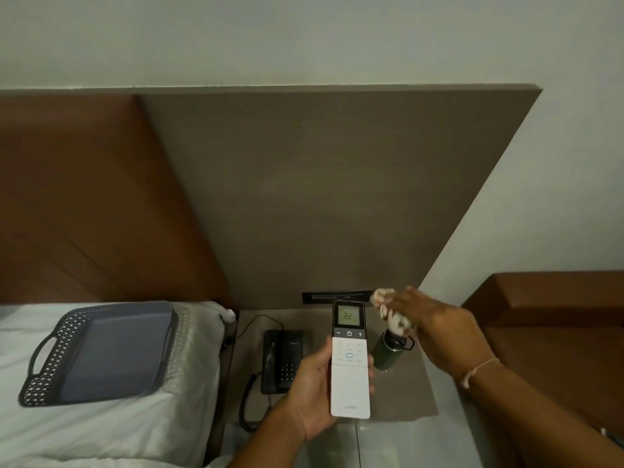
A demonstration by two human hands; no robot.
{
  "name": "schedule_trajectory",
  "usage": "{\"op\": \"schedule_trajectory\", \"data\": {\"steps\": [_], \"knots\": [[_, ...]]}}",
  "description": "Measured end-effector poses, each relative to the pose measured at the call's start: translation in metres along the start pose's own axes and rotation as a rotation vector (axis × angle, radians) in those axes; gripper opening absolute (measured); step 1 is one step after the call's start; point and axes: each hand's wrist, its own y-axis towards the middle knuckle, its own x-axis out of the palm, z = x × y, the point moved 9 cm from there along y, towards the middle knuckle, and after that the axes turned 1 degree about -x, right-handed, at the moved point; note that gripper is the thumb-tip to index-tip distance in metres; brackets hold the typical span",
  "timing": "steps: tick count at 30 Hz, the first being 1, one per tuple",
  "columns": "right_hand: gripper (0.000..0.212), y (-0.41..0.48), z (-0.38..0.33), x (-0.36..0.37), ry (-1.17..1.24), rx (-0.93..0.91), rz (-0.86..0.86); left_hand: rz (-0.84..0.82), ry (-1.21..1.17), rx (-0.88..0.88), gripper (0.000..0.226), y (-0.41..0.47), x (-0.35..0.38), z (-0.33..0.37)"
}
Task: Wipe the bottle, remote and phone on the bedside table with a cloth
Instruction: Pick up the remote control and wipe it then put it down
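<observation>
Remote (349,361) upright in left grip (312,391)

Low in the frame's centre, the bedside table (408,396) carries a black phone (282,361) and a green bottle (385,354). At lower left, a dark tray (98,352) lies on the bed (111,430).

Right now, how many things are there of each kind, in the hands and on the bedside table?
Remote: 1
Cloth: 1
Bottle: 1
Phone: 1
Total: 4
</observation>
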Motion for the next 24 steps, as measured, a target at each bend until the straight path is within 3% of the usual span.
{"op": "schedule_trajectory", "data": {"steps": [3,6,9,11,13,15,17,18,19,20,24], "knots": [[0.06,0.017,-0.013,-0.01,0.075,0.04,0.104,0.012,0.055,0.005,0.059,0.003,0.006,0.002],[0.051,0.028,-0.052,0.011,0.08,-0.076,0.008,0.007,0.076,0.049,0.052,0.009,0.016,0.01],[0.047,0.016,-0.073,0.043,0.082,-0.078,-0.025,0.036,0.01,0.084,0.042,0.013,0.013,0.022],[0.049,0.0,-0.1,0.083,-0.006,-0.049,-0.336,0.05,-0.058,0.085,0.044,0.014,0.008,0.029],[0.056,-0.011,-0.109,0.102,-0.201,-0.143,-0.417,0.076,-0.057,0.075,0.054,0.015,0.001,0.034],[0.057,-0.024,-0.126,0.097,-0.102,-0.29,-0.482,0.105,-0.058,0.086,0.059,0.016,-0.004,0.04],[0.043,-0.047,-0.116,0.063,-0.053,-0.298,-0.363,0.1,-0.072,0.097,0.062,0.017,-0.003,0.043],[0.044,-0.047,-0.114,0.035,0.094,-0.267,-0.179,0.1,-0.075,0.1,0.062,0.017,-0.002,0.043],[0.049,-0.054,-0.1,0.011,0.235,-0.213,-0.017,0.101,-0.073,0.103,0.062,0.017,-0.001,0.043],[0.046,-0.058,-0.087,0.0,0.309,-0.149,0.036,0.093,-0.056,0.104,0.062,0.016,0.001,0.042],[0.037,-0.015,-0.028,-0.052,0.367,0.15,0.336,0.039,0.069,0.083,0.058,0.012,0.01,0.034]]}}
